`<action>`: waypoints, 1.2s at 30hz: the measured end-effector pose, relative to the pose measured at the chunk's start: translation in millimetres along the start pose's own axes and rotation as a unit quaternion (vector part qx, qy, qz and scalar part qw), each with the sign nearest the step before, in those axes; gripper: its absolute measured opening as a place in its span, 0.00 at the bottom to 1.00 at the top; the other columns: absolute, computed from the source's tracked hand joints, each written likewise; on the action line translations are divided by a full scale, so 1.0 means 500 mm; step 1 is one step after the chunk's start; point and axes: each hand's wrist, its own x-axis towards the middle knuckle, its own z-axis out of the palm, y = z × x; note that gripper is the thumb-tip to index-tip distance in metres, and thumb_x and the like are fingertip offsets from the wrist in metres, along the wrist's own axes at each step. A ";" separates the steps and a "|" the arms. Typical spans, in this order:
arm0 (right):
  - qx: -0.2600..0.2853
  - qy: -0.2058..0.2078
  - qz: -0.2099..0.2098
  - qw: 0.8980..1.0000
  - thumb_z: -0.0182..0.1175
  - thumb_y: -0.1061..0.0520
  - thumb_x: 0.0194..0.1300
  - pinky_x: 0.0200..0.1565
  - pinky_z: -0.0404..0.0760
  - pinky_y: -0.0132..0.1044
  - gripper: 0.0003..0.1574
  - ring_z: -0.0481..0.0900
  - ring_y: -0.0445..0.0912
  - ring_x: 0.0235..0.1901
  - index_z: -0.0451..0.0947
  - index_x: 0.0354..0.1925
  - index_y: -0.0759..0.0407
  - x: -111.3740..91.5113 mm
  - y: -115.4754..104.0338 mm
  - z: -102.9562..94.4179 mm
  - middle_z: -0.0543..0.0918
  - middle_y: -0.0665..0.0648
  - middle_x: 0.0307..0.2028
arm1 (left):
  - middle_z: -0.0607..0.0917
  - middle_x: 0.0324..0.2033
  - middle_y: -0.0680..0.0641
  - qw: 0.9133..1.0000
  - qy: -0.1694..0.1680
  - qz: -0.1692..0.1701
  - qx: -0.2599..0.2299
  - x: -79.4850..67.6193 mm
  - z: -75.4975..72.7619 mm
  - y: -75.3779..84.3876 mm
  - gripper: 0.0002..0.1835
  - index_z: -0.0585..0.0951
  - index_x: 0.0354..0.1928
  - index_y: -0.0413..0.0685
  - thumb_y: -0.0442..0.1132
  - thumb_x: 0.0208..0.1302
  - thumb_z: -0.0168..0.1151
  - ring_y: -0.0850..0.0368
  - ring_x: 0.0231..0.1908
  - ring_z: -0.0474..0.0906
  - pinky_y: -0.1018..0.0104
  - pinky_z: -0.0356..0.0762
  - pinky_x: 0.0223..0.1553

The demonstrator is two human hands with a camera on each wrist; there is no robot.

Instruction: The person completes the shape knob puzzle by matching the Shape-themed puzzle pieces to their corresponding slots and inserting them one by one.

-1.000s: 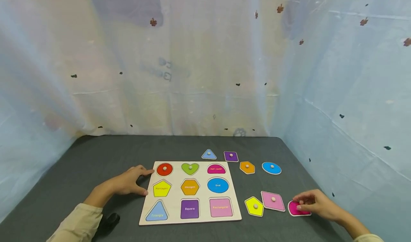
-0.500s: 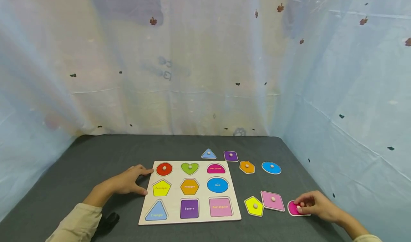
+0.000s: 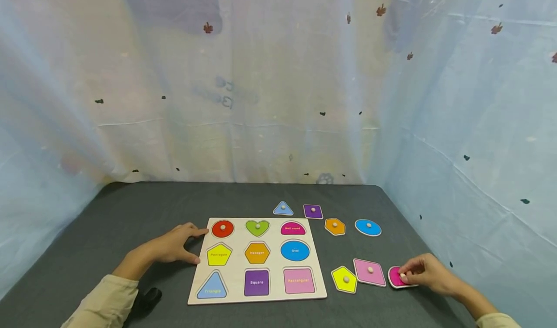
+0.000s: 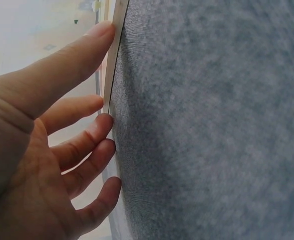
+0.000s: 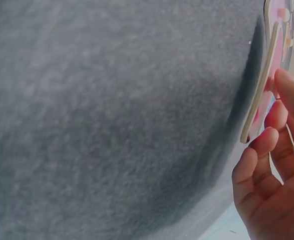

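A magenta half-round puzzle piece (image 3: 395, 276) at the right of the table is pinched by its small knob in my right hand (image 3: 431, 273). In the right wrist view the half-round piece (image 5: 261, 95) stands tilted, with a shadow on the cloth beside it. Thumb and forefinger of my left hand (image 3: 173, 245) touch the left edge of the wooden puzzle board (image 3: 237, 289); the left wrist view has the thumb against the board's thin edge (image 4: 117, 45). A red circle (image 3: 223, 229) and a green heart (image 3: 257, 228), both knobbed, sit in the board's back row.
Right of the board lie a yellow pentagon (image 3: 344, 280) and a pink rectangle (image 3: 370, 272). Behind them are a blue oval (image 3: 368, 228), an orange hexagon (image 3: 335, 227), a purple square (image 3: 313, 212) and a light-blue triangle (image 3: 283, 209). A dark object (image 3: 151, 299) lies by the left forearm.
My right hand has closed its fingertips on the half-round's knob, and the piece has shifted slightly up and left. The left hand and the board have stayed in place.
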 end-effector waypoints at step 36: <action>-0.038 0.019 0.013 0.999 0.64 0.65 0.67 0.27 0.75 0.28 0.09 0.74 0.31 0.27 0.86 0.42 0.71 0.123 -0.065 0.040 0.80 0.54 0.26 | 0.75 0.57 0.41 1.000 0.006 -0.001 0.007 -0.005 0.000 0.002 0.49 0.71 0.72 0.44 0.50 0.48 0.81 0.43 0.58 0.69 0.37 0.69 0.62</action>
